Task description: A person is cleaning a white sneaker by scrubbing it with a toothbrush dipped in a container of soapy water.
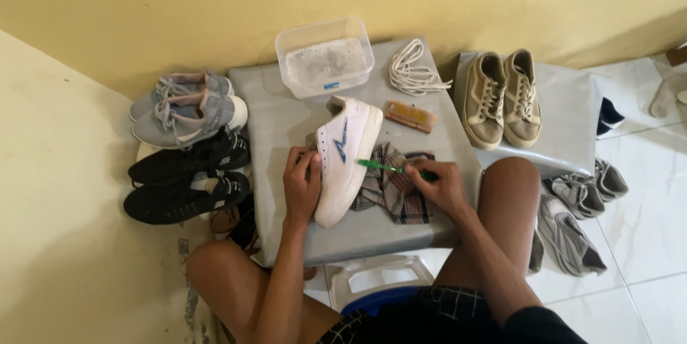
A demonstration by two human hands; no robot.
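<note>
A white sneaker [346, 154] with a blue side mark lies on its side on a grey covered stand [286, 122]. My left hand [302, 185] grips the sneaker's left edge near the opening. My right hand [438, 183] holds a green toothbrush [383, 166], and its head touches the sneaker's sole edge. Under the brush and beside the shoe lies a plaid cloth [393, 187].
A clear tub of soapy water [325, 58], white laces [413, 69] and an orange-brown scrub brush [410, 116] sit behind the sneaker. Grey [187, 108] and black sneakers [187, 176] lie left, a tan pair [502, 97] on a second stand right, grey shoes [580, 204] on the tiled floor.
</note>
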